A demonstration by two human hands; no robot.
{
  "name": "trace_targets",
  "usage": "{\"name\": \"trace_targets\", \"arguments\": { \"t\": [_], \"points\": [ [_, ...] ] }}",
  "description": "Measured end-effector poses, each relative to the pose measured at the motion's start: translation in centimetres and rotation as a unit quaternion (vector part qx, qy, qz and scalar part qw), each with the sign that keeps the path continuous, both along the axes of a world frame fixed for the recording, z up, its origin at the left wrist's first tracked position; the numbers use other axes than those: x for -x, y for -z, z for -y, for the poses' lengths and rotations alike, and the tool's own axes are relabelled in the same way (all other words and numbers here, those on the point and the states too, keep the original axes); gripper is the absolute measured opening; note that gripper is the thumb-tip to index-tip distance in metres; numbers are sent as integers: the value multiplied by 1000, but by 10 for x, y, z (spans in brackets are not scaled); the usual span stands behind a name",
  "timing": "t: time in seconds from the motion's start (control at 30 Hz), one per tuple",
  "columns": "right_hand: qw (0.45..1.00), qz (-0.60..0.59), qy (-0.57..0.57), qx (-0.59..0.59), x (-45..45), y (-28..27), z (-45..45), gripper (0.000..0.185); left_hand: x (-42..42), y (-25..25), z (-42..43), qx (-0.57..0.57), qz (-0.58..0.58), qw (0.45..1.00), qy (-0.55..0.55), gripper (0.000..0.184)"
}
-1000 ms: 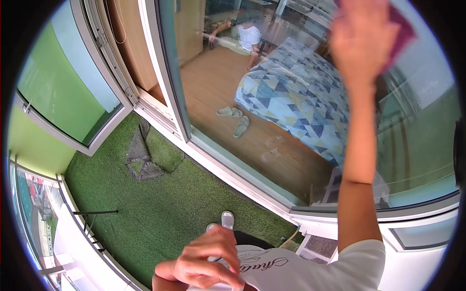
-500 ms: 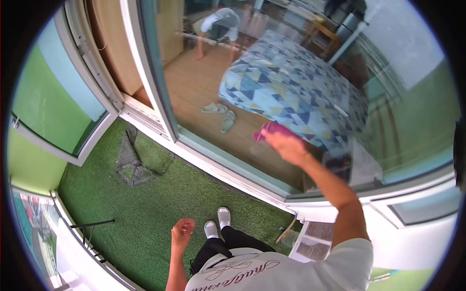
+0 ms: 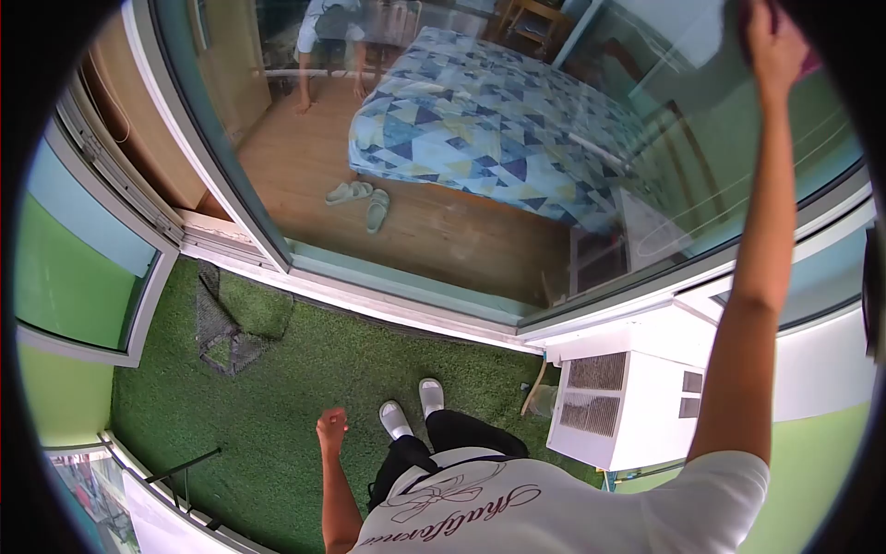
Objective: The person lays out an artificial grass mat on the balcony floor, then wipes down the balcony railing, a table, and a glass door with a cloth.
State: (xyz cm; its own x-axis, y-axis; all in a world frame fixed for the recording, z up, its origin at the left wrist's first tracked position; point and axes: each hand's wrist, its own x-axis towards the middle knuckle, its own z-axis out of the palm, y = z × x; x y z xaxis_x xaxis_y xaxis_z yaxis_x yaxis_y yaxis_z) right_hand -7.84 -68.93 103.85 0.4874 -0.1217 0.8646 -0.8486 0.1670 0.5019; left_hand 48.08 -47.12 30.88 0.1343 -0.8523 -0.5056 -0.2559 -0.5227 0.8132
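My right hand (image 3: 775, 51) is raised at the upper right, its fingers closed around a magenta cloth (image 3: 811, 63) held against the large glass pane (image 3: 461, 247). The arm is stretched out nearly straight. Faint curved streaks show on the glass below the cloth. My left hand (image 3: 332, 428) hangs low over the green turf (image 3: 305, 388), fingers curled in, and nothing shows in it.
Behind the glass are a bed with a triangle-patterned cover (image 3: 480, 129), pale slippers (image 3: 362, 198) and a bending person (image 3: 329, 37). A white air-conditioner unit (image 3: 646, 397) stands right of my feet. An open window sash (image 3: 92, 249) and dark mat (image 3: 226, 323) lie left.
My right hand has swept the magenta cloth up and to the right across the glass, and the arm has straightened. The view has shifted right. My left hand stays low.
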Motion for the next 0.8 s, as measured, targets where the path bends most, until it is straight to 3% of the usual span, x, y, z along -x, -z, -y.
{"name": "trace_targets", "arguments": {
  "t": [0.07, 0.1, 0.13, 0.17, 0.2, 0.23, 0.27, 0.3, 0.37, 0.47, 0.5, 0.57, 0.6, 0.63, 0.67, 0.7, 0.77, 0.8],
  "points": [
    [995, -26, -25, -90, -7, 112, 8, 40, 3, 10, -19, -33, 10, 999, 13, 20],
    [989, -27, 11, -148, -49, 174, -6, 40, 4, 16, -33, -64, 20, 997, 22, 21],
    [968, -58, 59, -237, -49, 239, -8, 48, 2, 20, -48, -66, 21, 997, 21, 21],
    [902, 12, 57, -428, -54, 298, -13, 47, -1, 24, -63, -88, 26, 995, 38, 21],
    [733, 131, 149, -650, -56, 353, -18, 46, 0, 28, -73, -106, 30, 993, 52, 22],
    [636, 124, 90, -756, -34, 422, -19, 45, 2, 24, -84, -103, 31, 993, 44, 22],
    [431, 387, -62, -813, -40, 438, -33, 46, 2, 15, -96, -97, 39, 994, 25, 22],
    [673, 79, -116, -726, 29, 580, -37, 45, 6, 11, -105, -92, 48, 995, 6, 22],
    [563, 76, -21, -823, 58, 617, -62, 46, 11, 15, -120, -86, 60, 994, -23, 22],
    [537, 162, -16, -827, 75, 565, -77, 49, 35, 4, -136, -113, 70, 989, -67, 22],
    [584, 144, -66, -796, 93, 543, -82, 52, 50, 0, -136, -135, 61, 985, -91, 22],
    [683, 44, 56, -727, 77, 393, -104, 52, 81, 9, -133, -152, 36, 985, -68, 22],
    [784, 19, 36, -620, 84, 343, -110, 54, 96, 13, -130, -171, 14, 984, -49, 22],
    [821, 16, 98, -562, 92, 284, -116, 53, 111, 17, -127, -168, 14, 985, -46, 22],
    [910, -66, 40, -407, 112, 233, -120, 51, 128, 20, -122, -171, 10, 985, -34, 23],
    [955, -83, 2, -286, 122, 175, -124, 46, 142, 22, -116, -173, 7, 985, -21, 23],
    [978, -80, -72, -181, 180, 63, -123, 41, 169, 28, -103, -169, 3, 985, -21, 24],
    [981, -84, -72, -162, 177, 11, -134, 52, 179, 28, -100, -169, -4, 985, -23, 24]
  ]
}}
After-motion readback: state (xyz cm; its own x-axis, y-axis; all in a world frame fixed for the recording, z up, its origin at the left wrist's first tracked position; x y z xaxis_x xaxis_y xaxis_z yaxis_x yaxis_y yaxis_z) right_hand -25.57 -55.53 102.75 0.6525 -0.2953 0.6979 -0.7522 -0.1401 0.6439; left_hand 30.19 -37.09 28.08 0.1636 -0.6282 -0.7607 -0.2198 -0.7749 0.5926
